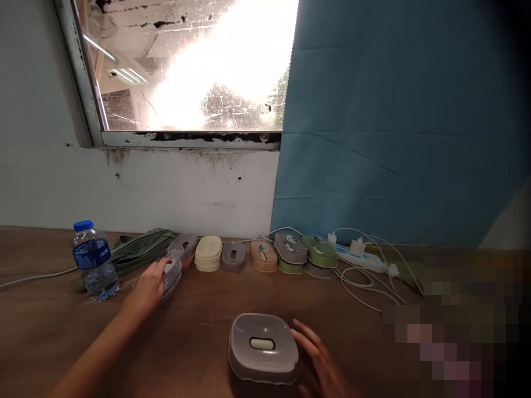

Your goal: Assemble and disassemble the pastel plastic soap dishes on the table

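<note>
the work looks partway along, as a judgement. in the lower middle of the frame, a grey box [264,359] sits on the tabletop [199,342], with a pale handle [262,344] filling the slot in its top; no sticker shows on it. at centre right, the peach box [264,256], the grey-topped box [291,247] and the green-topped box [320,251] carry stickers and handles, so those seem further on. what is left appears to be the loose parts near the middle: a stack of cream trays [208,253] and a grey lid [233,256] whose slot shows no handle.

the left hand [152,282] reaches to a stack of clear covers [173,276] left of centre. its fingers are slightly bent over the top of the stack; whether they pinch a cover or only rest there, i cannot tell. the right hand [317,356], at the lower right, has its fingers spread and gripping nothing, one fingertip at the grey box's right edge, apparently touching it.
</note>
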The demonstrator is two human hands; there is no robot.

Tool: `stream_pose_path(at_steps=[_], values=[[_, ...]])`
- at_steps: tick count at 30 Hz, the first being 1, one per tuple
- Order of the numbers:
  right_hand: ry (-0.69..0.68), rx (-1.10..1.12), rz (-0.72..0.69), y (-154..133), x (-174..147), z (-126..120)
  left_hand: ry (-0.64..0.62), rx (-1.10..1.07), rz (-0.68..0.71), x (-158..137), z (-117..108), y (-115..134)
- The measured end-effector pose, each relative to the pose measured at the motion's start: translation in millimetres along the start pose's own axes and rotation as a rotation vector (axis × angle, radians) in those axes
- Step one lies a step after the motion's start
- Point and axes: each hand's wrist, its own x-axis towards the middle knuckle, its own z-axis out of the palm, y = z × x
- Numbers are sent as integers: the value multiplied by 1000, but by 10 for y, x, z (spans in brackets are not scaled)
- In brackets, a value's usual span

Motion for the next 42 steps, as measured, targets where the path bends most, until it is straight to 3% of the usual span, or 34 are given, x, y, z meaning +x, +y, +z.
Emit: stream_pose_path(at_steps=[4,7,10,12,15,18,20,24,30,35,38,42], values=[[17,-20,-93,159,33,108,170,-155,-54,-73,36,70],[93,-26,-132,178,45,135,311,-287,-104,-141,34,269],[96,-33,-181,111,26,69,340,-633,-128,-197,24,586],[123,-53,-211,43,6,-8,258,-960,-110,-235,29,819],[230,-120,-314,-78,4,-139,6,-1377,-91,-325,56,1135],[330,-182,-407,-221,59,-283,-199,-1668,-115,-467,77,1367],[384,-215,-435,-336,125,-395,-229,-1789,-173,-567,68,1462],[415,-277,-492,-585,294,-641,-244,-1889,-314,-688,19,1516],[189,-300,-430,-812,492,-850,-430,-1991,-286,-697,97,1485],[74,-265,-439,-788,544,-807,-529,-2031,-281,-747,246,1512],[75,-198,-396,-713,559,-722,-544,-2045,-299,-770,320,1452],[118,-55,-255,-558,579,-540,-423,-1996,-349,-689,485,1177]])
